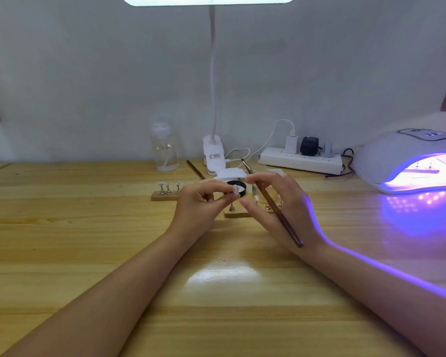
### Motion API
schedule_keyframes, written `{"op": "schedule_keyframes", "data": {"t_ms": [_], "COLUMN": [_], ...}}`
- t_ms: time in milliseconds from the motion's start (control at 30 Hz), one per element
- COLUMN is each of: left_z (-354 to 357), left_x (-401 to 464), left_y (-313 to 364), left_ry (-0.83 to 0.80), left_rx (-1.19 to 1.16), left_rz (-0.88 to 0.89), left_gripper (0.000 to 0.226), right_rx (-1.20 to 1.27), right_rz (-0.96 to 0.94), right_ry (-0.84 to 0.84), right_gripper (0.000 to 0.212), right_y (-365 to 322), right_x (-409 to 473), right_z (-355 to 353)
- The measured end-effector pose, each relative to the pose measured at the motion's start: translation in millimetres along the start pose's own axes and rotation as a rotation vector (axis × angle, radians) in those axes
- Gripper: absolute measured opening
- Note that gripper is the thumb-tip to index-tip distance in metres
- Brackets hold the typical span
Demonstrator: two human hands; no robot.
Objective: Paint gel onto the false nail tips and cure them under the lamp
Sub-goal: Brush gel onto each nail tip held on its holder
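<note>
left hand (198, 202) pinches nail tip (235, 189) | right hand (276, 202) grips brush (273, 204) | labels unreadable

left hand (200, 202): fingers curled, fingertips pinching, probably a nail tip (235, 189)
right hand (276, 202): fingers curled, gripping brush (273, 204) across palm

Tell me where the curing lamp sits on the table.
In the head view, the curing lamp sits at the table's far right edge, lit purple, just right of the white power strip.
</note>
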State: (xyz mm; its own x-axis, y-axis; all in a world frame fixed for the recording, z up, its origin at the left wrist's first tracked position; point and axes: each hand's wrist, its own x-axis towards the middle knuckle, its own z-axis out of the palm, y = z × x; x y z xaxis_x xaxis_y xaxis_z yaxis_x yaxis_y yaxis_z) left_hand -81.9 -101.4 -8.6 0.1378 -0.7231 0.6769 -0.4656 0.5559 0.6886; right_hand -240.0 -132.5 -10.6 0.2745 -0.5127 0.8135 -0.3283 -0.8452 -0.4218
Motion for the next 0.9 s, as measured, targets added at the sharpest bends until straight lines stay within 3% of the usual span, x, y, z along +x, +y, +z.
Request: {"op": "schedule_keyframes", "data": {"t_ms": [133, 500, 700, 900], "left_z": [0.7, 3.5, 1.4, 3.0], "left_x": [-0.5, -2.0, -0.5, 1.3], "left_y": [-1.5, -2.5, -4.0, -8.1], "left_ry": [-0.06, -0.121, -0.13, -0.205], "left_rx": [0.011, 0.068, 0.288, 0.459], "left_rz": [0.02, 0.111, -0.09, -0.313], "left_gripper": [0.019, 0.025, 0.045, 0.052], "right_rx": [-0.039, -0.003, 0.017, -0.035], "right_rz": [-0.067, -0.121, -0.06, -0.064], "right_ry": [-0.056, -0.008, 0.025, -0.001], "right_gripper": [0.037, 0.021, 0.023, 0.023], "right_y": [4.9, 6.0, 6.4, 7.1], "right_x": [0.0, 0.9, 2.3, 2.7], "right_z": [1.4, 2.0, -0.8, 0.2]}}
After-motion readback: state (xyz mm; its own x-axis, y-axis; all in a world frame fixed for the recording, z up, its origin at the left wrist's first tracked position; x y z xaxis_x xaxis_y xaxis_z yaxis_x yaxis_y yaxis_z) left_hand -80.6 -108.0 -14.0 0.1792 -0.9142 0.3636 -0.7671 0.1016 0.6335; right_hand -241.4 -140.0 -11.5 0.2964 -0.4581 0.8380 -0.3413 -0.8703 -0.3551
